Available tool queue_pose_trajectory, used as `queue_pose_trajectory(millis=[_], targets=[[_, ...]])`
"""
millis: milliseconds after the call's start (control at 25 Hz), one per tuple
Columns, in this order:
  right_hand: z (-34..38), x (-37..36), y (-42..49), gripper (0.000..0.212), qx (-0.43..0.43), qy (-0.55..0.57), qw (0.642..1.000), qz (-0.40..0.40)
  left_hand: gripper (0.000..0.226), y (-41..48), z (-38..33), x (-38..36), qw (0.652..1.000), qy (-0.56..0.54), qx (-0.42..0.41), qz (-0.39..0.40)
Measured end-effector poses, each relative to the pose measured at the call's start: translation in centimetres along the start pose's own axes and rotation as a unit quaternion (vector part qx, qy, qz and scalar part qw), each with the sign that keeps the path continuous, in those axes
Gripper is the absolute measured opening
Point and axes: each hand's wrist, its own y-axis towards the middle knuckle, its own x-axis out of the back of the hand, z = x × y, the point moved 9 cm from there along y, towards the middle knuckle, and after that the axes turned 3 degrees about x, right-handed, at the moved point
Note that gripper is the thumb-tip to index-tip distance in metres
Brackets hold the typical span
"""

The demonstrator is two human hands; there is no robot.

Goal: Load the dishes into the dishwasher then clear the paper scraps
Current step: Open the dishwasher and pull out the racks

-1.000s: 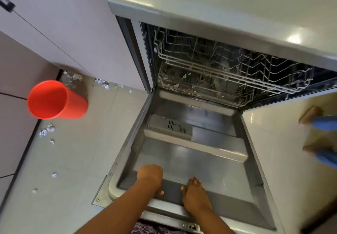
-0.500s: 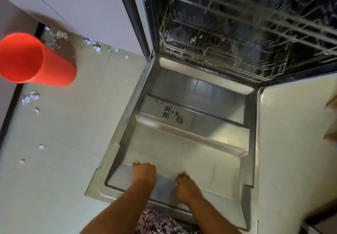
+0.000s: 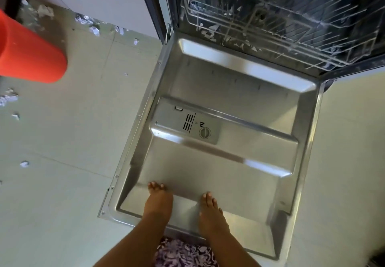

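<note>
Pale tiled floor (image 3: 62,141): takes up the left side and a strip on the right.

Stainless-steel dishwasher door (image 3: 239,79): dropped fully open, inner face up, nothing lying on it but the hands.

White wire lower rack (image 3: 291,27): pushed inside the tub. No dishes visible in it or anywhere else in view.

Red-orange plastic tumbler-shaped container (image 3: 27,54): on the floor at far left, well apart from the door. Can't tell if it's a dish to load or a bin.

Grey detergent dispenser (image 3: 187,123): mid-door, lid closed.

Left hand (image 3: 159,201) and right hand (image 3: 211,214): both laid on the near end of the door, fingers stretched out forward, grasping nothing. Purple patterned fabric (image 3: 183,254) shows just below them.

Torn white paper scraps (image 3: 87,20): scattered along the cabinet base and near the red container; more of them sit in the rack front (image 3: 210,31).

Risks, my read:
- Body weight through flat palms on an open door loads the hinges; it could sag or tip.
- The rack rolling out over the door would meet those fingers.
- Loading dishes over the scraps in the rack buries them; run a cycle and the pulp likely clogs the filter.
- Floor scraps near the door edge could get kicked under the machine.
</note>
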Motion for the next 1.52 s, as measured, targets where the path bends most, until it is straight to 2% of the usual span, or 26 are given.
queue_pose_trajectory(millis=[280, 400, 480, 520, 560, 600, 680, 760, 800, 840, 920, 1040, 1120, 1280, 1320, 1360, 1400, 1520], targets=[[-0.9, -1.5, 4.5, 0.059, 0.009, -0.016, 0.999, -0.029, 0.064, 5.1, -0.2, -3.3, 0.996, -0.083, -0.003, -0.019], [-1.7, -1.3, 6.5, 0.060, 0.003, -0.015, 0.998, -0.055, 0.064, 6.2, -0.2, -3.1, 0.998, -0.062, 0.014, -0.015], [-1.3, -1.0, 7.1, 0.064, 0.030, -0.013, 0.986, -0.166, 0.057, 7.2, -0.7, -2.9, 0.999, -0.036, 0.019, -0.011], [-1.6, -2.2, 7.4, 0.071, 0.029, 0.020, 0.990, -0.136, 0.053, 7.6, -1.1, -2.8, 1.000, -0.009, 0.009, -0.009], [-2.0, -2.9, 7.6, 0.080, 0.024, 0.025, 0.989, -0.143, 0.050, 7.7, -1.5, -2.5, 1.000, 0.029, 0.000, 0.002], [-3.5, -4.5, 9.5, 0.085, 0.033, 0.040, 0.981, -0.187, 0.048, 7.5, -1.7, -2.4, 0.998, 0.063, -0.002, 0.022], [-2.7, -3.4, 9.3, 0.066, 0.066, 0.024, 0.974, -0.216, 0.047, 6.9, -2.0, -1.0, 0.993, 0.111, -0.017, 0.043], [-0.2, 2.5, 6.2, 0.066, 0.055, 0.047, 0.980, -0.187, 0.047, 5.8, -2.6, 3.0, 0.997, 0.073, -0.038, 0.007], [0.4, 5.7, 5.7, 0.060, 0.031, 0.049, 0.978, -0.202, 0.044, 5.1, -3.0, 5.9, 0.998, 0.043, -0.046, -0.024], [1.1, 9.7, 4.8, 0.049, 0.041, 0.027, 0.968, -0.245, 0.039, 4.6, -3.5, 9.1, 0.996, 0.018, -0.058, -0.059], [2.4, 18.0, 3.2, 0.038, 0.024, 0.065, 0.956, -0.287, 0.031, 3.6, -5.1, 16.3, 0.986, -0.018, -0.086, -0.142], [4.6, 30.6, -0.3, 0.036, 0.041, 0.077, 0.899, -0.429, 0.029, 0.7, -8.5, 27.5, 0.950, -0.052, -0.143, -0.274], [5.2, 37.3, -2.7, 0.036, 0.059, 0.081, 0.855, -0.510, 0.034, -2.2, -10.5, 34.2, 0.902, -0.082, -0.188, -0.379], [7.2, 46.6, -7.6, 0.034, 0.118, 0.040, 0.760, -0.638, 0.051, -9.3, -13.6, 45.0, 0.748, -0.107, -0.273, -0.596], [7.7, 48.0, -8.2, 0.034, 0.123, 0.027, 0.748, -0.652, 0.056, -10.4, -14.4, 46.7, 0.727, -0.100, -0.285, -0.617], [8.0, 49.3, -8.5, 0.034, 0.118, 0.013, 0.747, -0.654, 0.062, -10.8, -15.3, 48.3, 0.733, -0.078, -0.293, -0.609], [8.2, 50.3, -8.4, 0.034, 0.111, 0.001, 0.756, -0.645, 0.066, -10.5, -16.3, 49.4, 0.754, -0.046, -0.294, -0.586], [7.8, 51.6, -5.8, 0.035, 0.088, 0.025, 0.814, -0.574, 0.071, -8.1, -18.2, 50.5, 0.821, 0.047, -0.280, -0.495]])
